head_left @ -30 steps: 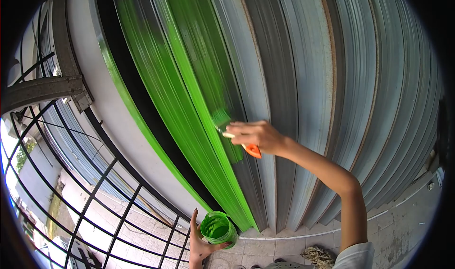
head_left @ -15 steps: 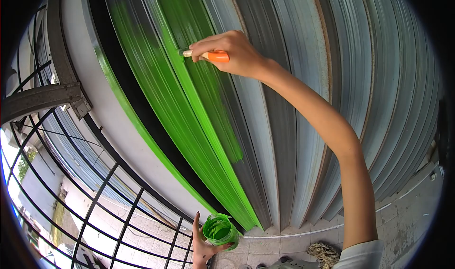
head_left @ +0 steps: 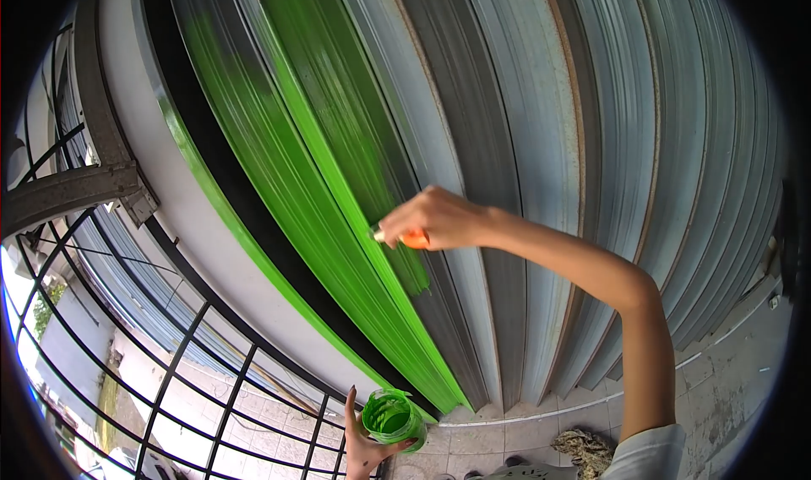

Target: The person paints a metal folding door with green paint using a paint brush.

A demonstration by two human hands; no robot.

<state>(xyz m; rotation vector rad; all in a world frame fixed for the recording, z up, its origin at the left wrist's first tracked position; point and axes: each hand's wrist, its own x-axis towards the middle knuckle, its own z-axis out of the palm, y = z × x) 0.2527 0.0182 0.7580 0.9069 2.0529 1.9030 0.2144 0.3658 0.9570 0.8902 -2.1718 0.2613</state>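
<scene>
My right hand (head_left: pixel 432 220) grips a paintbrush (head_left: pixel 414 239) by its orange handle. The bristle end touches a ridge of the corrugated metal panel (head_left: pixel 473 83), where wet green paint (head_left: pixel 296 167) covers the left sections. Down at the bottom, my left hand (head_left: pixel 361 446) is wrapped around an open jar of green paint (head_left: pixel 390 416). Paint coats the jar's rim and inner wall. Fingers of the right hand hide part of the brush.
On the left stands a black metal grid (head_left: pixel 177 353) with a thick grey frame bar (head_left: pixel 76 184). A white strip (head_left: pixel 220 252) borders the panel. A shaggy rag-like bundle (head_left: pixel 583 450) lies on the tiled floor (head_left: pixel 507 436) near my feet.
My right hand has moved down and slightly right along the green ridge with the paintbrush. My left hand still holds the jar in nearly the same place.
</scene>
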